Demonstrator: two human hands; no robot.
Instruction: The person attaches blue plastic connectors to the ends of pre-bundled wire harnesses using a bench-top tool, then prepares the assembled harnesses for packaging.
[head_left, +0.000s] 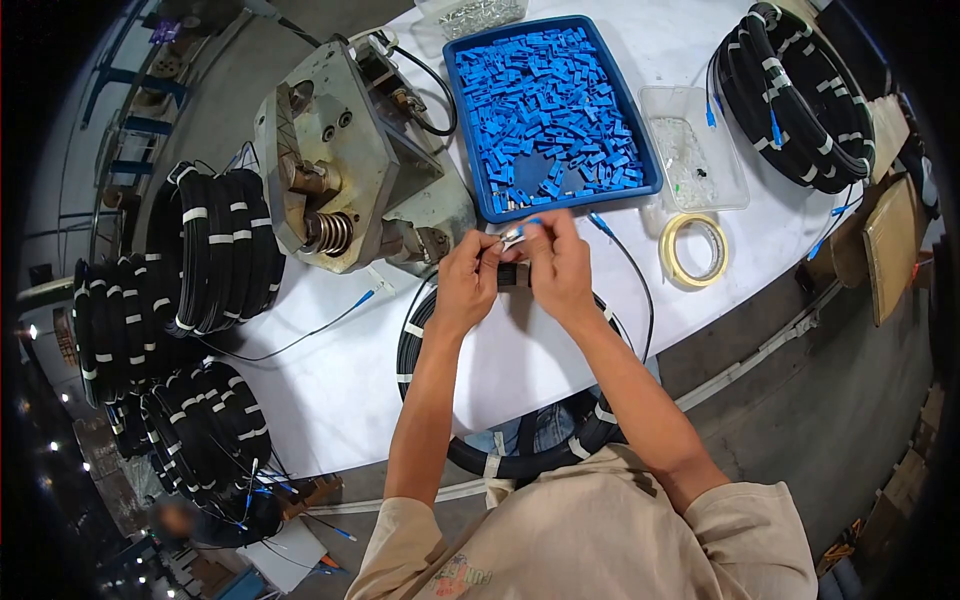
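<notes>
Both hands together mid-table: left hand (468,280) & right hand (556,268) pinch a small connector (515,236) w/ black cable (630,270), just below blue tray (650,180); tape roll (693,249) to right.

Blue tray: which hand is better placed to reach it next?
Probably right. The right hand sits nearer the blue tray, just below its front rim. The left hand lies further left, nearer the metal fixture. Both pinch a small connector.
</notes>
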